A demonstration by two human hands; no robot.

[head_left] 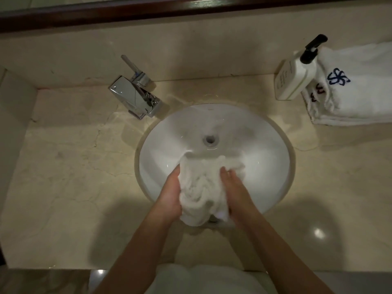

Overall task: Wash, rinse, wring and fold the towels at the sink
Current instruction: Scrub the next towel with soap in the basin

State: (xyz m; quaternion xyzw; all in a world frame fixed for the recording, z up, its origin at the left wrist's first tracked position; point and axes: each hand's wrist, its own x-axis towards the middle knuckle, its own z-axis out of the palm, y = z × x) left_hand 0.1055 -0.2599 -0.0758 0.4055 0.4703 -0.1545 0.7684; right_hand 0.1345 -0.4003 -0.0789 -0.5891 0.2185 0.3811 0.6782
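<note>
A bunched, wet white towel [201, 187] lies in the near half of the round white sink [265, 149]. My left hand [171, 194] grips its left side, fingers hidden under the cloth. My right hand [233, 187] holds the right side, fingers curled into the folds. The towel's far edge spreads toward the drain [210, 140]. No water runs from the chrome tap [135, 98].
The tap stands on the beige marble counter [70, 166] at the sink's back left. A white pump bottle [294, 75] with a black head stands at the back right, beside a stack of folded white towels [356, 92] with embroidered logos. A dark wood ledge [127, 9] runs along the back.
</note>
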